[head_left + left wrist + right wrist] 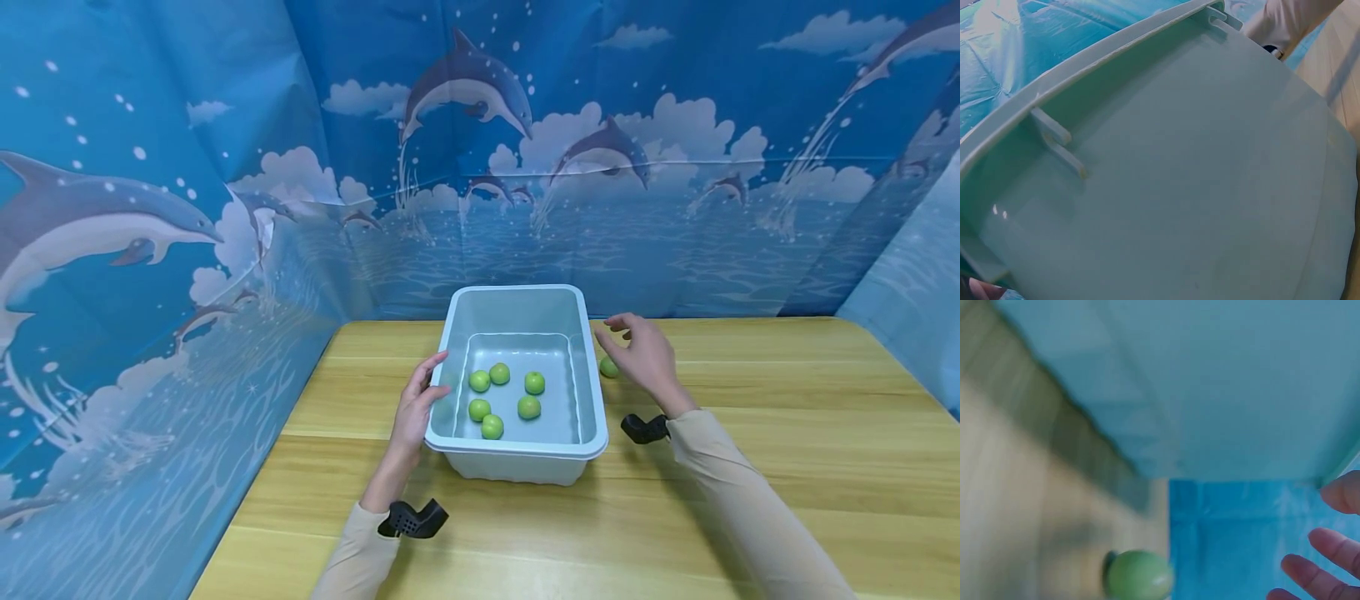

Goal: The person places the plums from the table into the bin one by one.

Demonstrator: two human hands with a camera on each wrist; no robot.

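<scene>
A pale blue-grey plastic bin (513,446) stands on the table, with several small round green fruits (528,407) on its floor. At the bin's left rim, my left hand (412,417) grips the edge, thumb over the top. The left wrist view is filled by the bin's outer wall (1197,162), and a bit of the fingers (985,290) shows at the lower left corner. My right hand (643,354) hovers beside the bin's right rim with fingers apart and nothing between them. One more green fruit (1140,575) lies on the table below that hand, just outside the bin.
The wooden table (787,433) extends widely to the right and in front of the bin. A blue dolphin-print sheet (637,242) hangs behind the table and down its left side. Black wrist mounts (414,520) sit on both forearms.
</scene>
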